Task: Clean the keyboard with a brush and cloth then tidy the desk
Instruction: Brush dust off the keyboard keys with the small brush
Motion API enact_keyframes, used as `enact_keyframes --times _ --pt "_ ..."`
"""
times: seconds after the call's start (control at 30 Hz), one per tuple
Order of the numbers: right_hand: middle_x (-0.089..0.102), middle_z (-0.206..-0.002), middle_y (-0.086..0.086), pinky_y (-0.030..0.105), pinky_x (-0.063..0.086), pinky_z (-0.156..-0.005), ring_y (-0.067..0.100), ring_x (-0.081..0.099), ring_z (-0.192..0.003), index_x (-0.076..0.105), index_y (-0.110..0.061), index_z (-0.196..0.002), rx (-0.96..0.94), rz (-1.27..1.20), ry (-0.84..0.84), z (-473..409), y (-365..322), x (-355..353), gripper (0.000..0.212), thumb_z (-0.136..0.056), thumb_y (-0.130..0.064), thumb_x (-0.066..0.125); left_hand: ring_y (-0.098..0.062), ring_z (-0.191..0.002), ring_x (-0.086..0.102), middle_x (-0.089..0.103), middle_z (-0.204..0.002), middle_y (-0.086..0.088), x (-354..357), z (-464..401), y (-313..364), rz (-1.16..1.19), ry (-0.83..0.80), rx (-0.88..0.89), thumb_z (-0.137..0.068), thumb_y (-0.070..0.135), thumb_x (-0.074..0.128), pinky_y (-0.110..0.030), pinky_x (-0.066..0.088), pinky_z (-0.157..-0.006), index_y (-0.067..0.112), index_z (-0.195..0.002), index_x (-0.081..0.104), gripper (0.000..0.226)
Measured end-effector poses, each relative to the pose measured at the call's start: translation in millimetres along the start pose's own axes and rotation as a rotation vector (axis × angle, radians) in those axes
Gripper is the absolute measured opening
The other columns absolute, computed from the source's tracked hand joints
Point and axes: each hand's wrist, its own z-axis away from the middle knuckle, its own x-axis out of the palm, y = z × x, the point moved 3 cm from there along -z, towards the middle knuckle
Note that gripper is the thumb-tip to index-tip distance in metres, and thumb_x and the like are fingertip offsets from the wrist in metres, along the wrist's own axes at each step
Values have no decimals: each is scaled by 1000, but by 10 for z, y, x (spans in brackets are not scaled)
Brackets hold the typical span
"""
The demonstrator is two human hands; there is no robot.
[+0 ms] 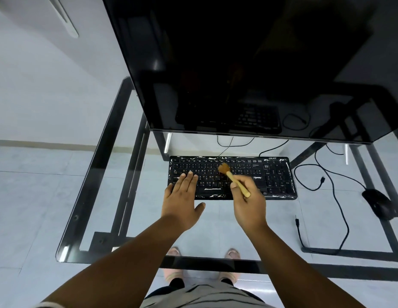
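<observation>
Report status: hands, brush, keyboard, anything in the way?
Left hand flat on keyboard, steadying it. Right hand grips brush, bristles on middle keys. No cloth in view. Mouse and loose cables right of keyboard, clear of brushing.

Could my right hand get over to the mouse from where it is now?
Probably yes: nothing stands between the right hand and the mouse, only loose cables on the glass, though it grips the brush.

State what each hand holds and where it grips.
The right hand grips the brush by its wooden handle, bristles on the keyboard. The left hand holds nothing; its straight fingers rest on the keys.
</observation>
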Motion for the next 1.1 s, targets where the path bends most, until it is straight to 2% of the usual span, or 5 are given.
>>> enact_keyframes --times 0.4,0.57,0.67,0.93,1.1 --pt "70 -79 -16 23 42 -53 5 58 -60 67 -36 -104 -28 77 -151 -5 68 -131 16 -93 -26 62 -12 -148 -10 -10 -162 6 31 -78 212 -8 -28 2 -92 58 39 -41 6 -119 22 -154 -4 84" --pt "70 -102 -14 18 46 -65 7 64 -87 65 -30 -112 9 32 62 -25 168 -311 20 -94 -25 60 -12 -148 -8 -7 -162 7 53 -116 285 -3 -30 -4 -91 61 39 -41 5 -119 22 -154 -2 85" --pt "70 -91 -19 16 43 -58 2 62 -73 67 -32 -111 -28 52 -117 -28 171 -333 20 -94 -24 61 -13 -148 -6 -5 -162 6 76 -109 318 -8 -18 -20 -90 61 39 -42 6 -120 21 -154 0 85" --pt "69 -89 -18 16 41 -57 4 59 -69 66 -35 -110 -19 47 -81 -71 244 -518 21 -94 -24 61 -14 -148 -6 -4 -162 5 83 -156 496 -28 -10 5 -91 62 36 -41 4 -119 20 -154 -1 84" --pt "68 -103 -11 25 48 -72 9 62 -87 61 -30 -115 77 16 236 -105 364 -801 20 -96 -27 57 -13 -148 -6 -5 -162 5 99 -205 638 -18 -29 40 -92 61 36 -41 4 -119 21 -154 -2 84"
